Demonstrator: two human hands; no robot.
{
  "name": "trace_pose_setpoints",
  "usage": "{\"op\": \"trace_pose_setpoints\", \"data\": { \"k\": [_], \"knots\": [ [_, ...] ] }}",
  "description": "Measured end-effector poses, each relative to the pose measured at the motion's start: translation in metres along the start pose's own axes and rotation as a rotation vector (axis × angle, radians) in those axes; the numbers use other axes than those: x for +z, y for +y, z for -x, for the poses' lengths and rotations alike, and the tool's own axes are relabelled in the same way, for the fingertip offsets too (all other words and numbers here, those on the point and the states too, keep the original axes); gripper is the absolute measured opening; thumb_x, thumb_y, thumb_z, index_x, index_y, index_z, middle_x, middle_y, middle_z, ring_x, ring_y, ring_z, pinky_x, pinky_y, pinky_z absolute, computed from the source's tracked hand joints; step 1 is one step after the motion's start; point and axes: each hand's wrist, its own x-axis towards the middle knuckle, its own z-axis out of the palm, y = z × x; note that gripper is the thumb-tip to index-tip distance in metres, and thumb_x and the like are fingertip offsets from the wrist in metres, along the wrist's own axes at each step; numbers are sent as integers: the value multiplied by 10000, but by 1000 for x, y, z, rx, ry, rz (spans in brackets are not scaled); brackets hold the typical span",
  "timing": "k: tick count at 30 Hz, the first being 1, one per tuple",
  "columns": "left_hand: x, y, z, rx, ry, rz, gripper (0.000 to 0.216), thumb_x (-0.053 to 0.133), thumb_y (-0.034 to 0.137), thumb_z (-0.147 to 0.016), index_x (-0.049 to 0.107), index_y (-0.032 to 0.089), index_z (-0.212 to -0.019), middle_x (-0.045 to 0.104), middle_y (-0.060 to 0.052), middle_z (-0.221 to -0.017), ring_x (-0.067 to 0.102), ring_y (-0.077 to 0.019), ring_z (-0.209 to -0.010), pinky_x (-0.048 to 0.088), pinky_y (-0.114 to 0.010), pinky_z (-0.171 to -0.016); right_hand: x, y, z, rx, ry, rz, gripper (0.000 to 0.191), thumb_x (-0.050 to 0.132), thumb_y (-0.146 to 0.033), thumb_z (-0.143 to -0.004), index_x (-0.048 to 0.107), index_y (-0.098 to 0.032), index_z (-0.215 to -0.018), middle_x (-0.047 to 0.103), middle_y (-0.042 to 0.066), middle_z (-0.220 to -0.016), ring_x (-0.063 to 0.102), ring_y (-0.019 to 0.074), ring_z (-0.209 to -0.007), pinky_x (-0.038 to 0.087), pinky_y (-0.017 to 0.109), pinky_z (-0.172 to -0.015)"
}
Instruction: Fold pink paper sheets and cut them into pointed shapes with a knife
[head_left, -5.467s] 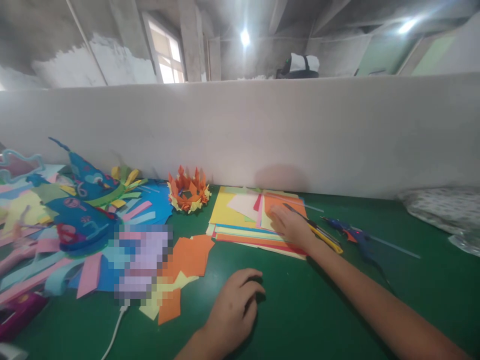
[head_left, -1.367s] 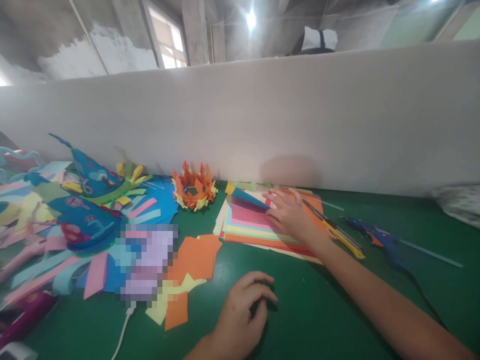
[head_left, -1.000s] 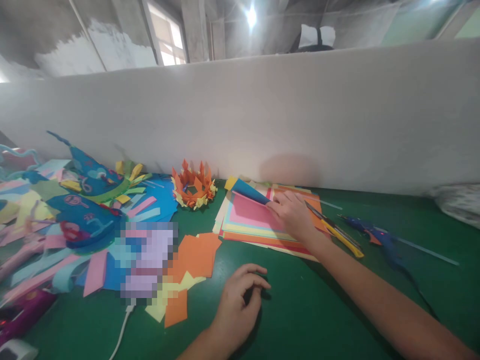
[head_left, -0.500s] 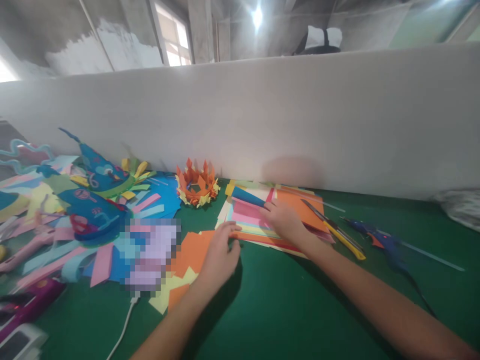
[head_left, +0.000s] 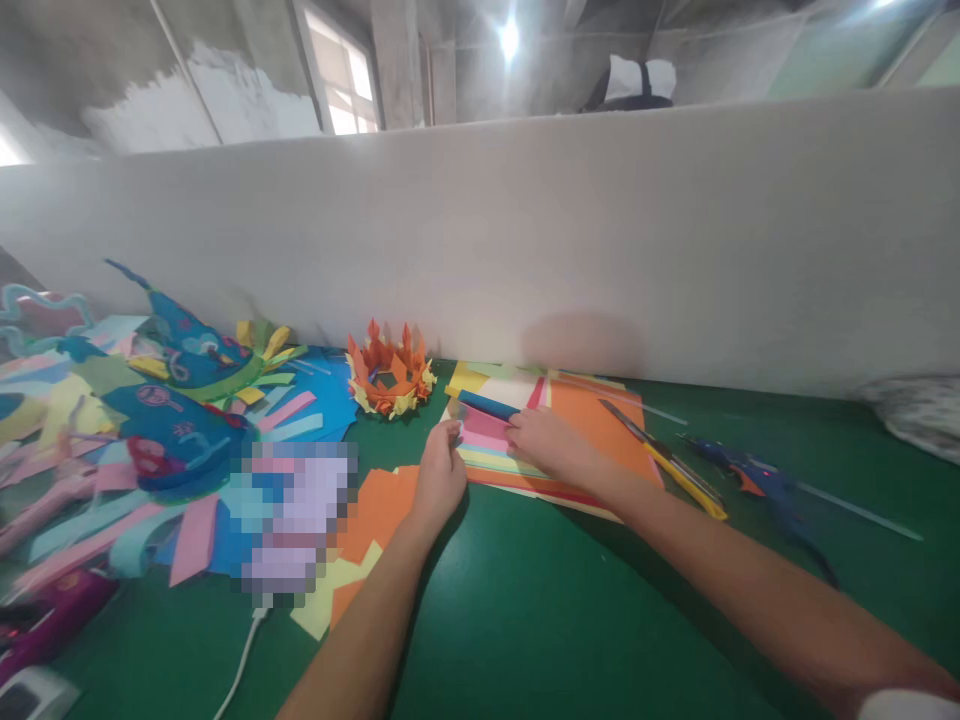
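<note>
On the paper stack (head_left: 596, 405), the right hand (head_left: 551, 447) pinches raised blue paper (head_left: 489, 404) while the left hand's (head_left: 442, 478) bunched fingers, grip unclear, adjoin pink paper (head_left: 482, 429), seemingly not yet out

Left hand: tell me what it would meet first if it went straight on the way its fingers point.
Likely the curled blue paper, just ahead of the left hand; depth is unclear, so I cannot tell how close they are.

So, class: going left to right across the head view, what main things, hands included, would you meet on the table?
Blue hats → crown → left hand → right hand → yellow cutter → blue glue gun → patterned bundle.
</note>
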Motion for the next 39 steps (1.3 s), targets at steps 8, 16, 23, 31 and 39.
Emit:
{"op": "trace_pose_setpoints", "data": {
  "k": [8,16,23,31,39],
  "knots": [
    [2,0,1,88,29,-85,484,371,-72,-682,522,167,-1076,540,-97,-1096,571,-191,-1032,482,-417,-970,1,2,-3,1,-10,2,222,486,-118,-880,698,-115,-813,678,115,-840,595,194,-802,326,286,-649],
    [2,1,-1,17,47,-189,483,353,-96,-677,485,139,-1079,439,-136,-1186,628,-193,-1025,528,-375,-919,3,1,-5,48,28,-5,231,520,-230,-848,700,-107,-770,684,123,-791,602,211,-734,325,305,-623],
    [1,10,-2,-61,27,-326,323,447,-37,-730,531,130,-993,434,-162,-1225,658,-207,-965,529,-380,-886,15,2,-10,59,69,-23,262,465,-180,-846,701,-109,-756,682,126,-769,588,194,-686,299,298,-592],
    [-3,25,-10,-96,-32,-506,231,576,112,-768,638,142,-989,495,-162,-1255,609,-290,-1046,476,-439,-905,19,12,-8,77,122,-102,235,477,-166,-811,697,-135,-733,675,90,-727,562,166,-659,283,277,-582],
    [9,25,-23,-202,59,-531,183,608,294,-824,729,164,-869,613,-127,-1133,607,-272,-1054,448,-424,-925,15,16,-4,67,142,-163,270,479,-228,-861,656,-143,-674,633,57,-658,502,131,-604,249,255,-556]
  ]
}}
